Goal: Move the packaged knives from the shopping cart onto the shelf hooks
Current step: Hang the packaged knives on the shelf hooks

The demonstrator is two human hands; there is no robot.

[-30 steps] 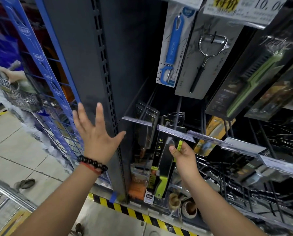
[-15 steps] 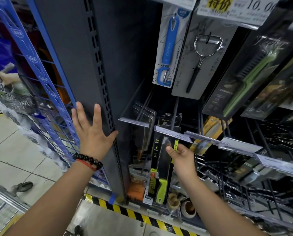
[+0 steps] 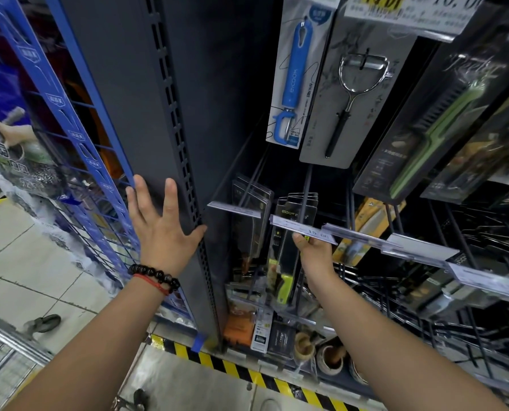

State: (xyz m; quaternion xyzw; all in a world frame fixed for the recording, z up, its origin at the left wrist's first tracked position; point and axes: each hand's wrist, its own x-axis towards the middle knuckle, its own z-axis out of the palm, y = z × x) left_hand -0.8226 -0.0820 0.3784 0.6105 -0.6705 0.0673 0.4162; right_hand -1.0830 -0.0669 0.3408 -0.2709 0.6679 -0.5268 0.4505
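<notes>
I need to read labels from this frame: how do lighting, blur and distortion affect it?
Head view: wide-angle bending bows the shelf upright; the price sign at the top edge is blurred; the lower hooks on the right sit in deep shadow; both hands, left and right, are evenly lit.

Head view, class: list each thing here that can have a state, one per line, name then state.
Left hand: open, fingers spread, resting flat on the shelf upright.
Right hand: grips the top of the green-handled knife pack.
Green-handled knife pack: upright, held just under the price strip.
Blue peeler pack: hanging.
Steel peeler pack: hanging.
Shopping cart: only its edge visible.
</notes>
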